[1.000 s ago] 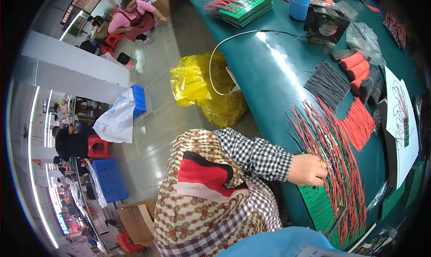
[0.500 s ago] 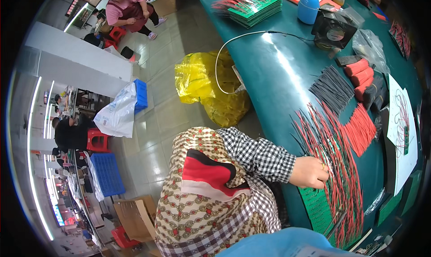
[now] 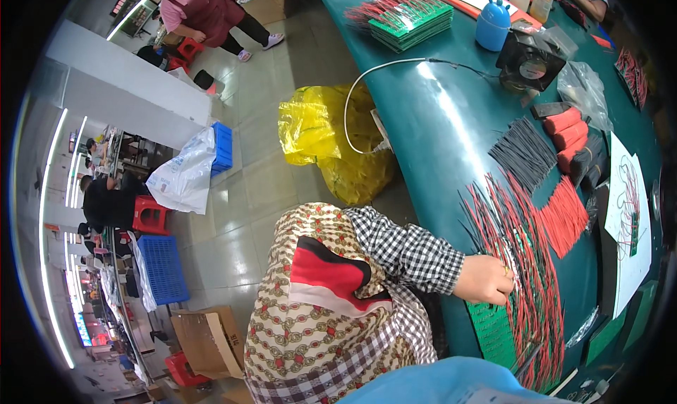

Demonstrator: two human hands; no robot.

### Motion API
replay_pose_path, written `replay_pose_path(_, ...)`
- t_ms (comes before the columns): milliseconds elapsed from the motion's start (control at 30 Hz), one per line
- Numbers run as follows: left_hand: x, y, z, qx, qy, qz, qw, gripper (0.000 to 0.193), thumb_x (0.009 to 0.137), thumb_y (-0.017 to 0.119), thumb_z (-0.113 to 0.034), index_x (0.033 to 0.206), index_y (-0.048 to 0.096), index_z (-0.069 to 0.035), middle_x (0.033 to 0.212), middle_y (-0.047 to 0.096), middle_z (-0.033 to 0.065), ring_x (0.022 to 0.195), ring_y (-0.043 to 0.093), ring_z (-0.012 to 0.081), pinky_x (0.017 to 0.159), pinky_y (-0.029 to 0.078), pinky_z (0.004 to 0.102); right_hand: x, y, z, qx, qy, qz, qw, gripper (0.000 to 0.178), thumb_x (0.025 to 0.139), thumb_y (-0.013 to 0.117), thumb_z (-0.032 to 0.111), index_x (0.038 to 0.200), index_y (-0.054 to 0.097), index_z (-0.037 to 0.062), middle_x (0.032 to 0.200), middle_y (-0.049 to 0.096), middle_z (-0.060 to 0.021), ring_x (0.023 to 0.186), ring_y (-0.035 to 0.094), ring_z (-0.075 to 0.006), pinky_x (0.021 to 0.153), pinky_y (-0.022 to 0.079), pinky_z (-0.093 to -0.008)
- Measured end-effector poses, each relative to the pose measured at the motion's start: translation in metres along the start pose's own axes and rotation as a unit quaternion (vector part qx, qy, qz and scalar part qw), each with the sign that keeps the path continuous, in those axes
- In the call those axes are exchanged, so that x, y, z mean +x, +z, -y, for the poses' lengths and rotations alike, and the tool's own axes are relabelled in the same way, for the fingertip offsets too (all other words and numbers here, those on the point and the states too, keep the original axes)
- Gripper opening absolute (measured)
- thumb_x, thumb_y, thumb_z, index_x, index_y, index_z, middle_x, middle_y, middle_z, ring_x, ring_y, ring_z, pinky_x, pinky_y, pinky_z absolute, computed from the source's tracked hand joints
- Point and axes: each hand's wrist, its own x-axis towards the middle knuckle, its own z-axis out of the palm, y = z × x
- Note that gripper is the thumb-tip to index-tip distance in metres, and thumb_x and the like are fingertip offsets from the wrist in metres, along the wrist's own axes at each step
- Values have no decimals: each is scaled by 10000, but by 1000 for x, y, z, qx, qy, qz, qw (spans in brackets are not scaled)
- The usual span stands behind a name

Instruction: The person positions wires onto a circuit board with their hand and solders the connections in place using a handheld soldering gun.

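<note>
My left hand [image 3: 484,279] reaches in from the left in a black-and-white checked sleeve. Its fingers are curled and pressed together at the left edge of a long bundle of red, black and green wires [image 3: 539,291], with the fingertips closed on wires there. Under the hand and the wires lies a green circuit board panel [image 3: 492,333]. A thin dark tool [image 3: 527,360] slants across the lower end of the bundle; what holds it is hidden. My right hand does not show. Light blue fabric [image 3: 437,386] covers the bottom edge of the picture.
Black tubing pieces [image 3: 523,154] and red tubing pieces [image 3: 564,216] lie beyond the wires. Farther up are a fan [image 3: 530,65], a blue container [image 3: 492,25] and stacked wired boards [image 3: 412,27]. A yellow bag [image 3: 352,171] stands beside the table. Other people work around the room.
The view has shifted slightly. My left hand stays at the wire bundle with hardly any movement. In the background, a person in a dark red apron has stepped nearer.
</note>
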Motion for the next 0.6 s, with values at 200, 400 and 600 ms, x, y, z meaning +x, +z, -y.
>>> replay_pose_path(200,2,-2,0,6,-7,4,1000,107,761,600,-153,819,575,-66,828,540,54,741,546,233,589,470,368,-1,13,12,83,-77,118,987,470,899,562,353,1141,600,-48,826,642,-102,643,638,-209,517,553,-331)
replay_pose_path(400,6,-6,-2,55,-16,16,998,95,710,585,-148,783,560,-92,787,521,46,722,557,223,589,491,360,-27,24,57,-129,221,-254,933,609,940,469,489,1290,454,-10,953,584,-73,845,567,-209,708,507,-347)
replay_pose_path(600,9,-8,7,-71,-72,47,994,275,656,658,25,917,689,-56,894,657,77,779,639,246,648,528,342,-49,16,69,-82,256,-126,955,782,917,517,555,1364,372,-70,1070,564,-148,1024,584,-289,848,547,-398)
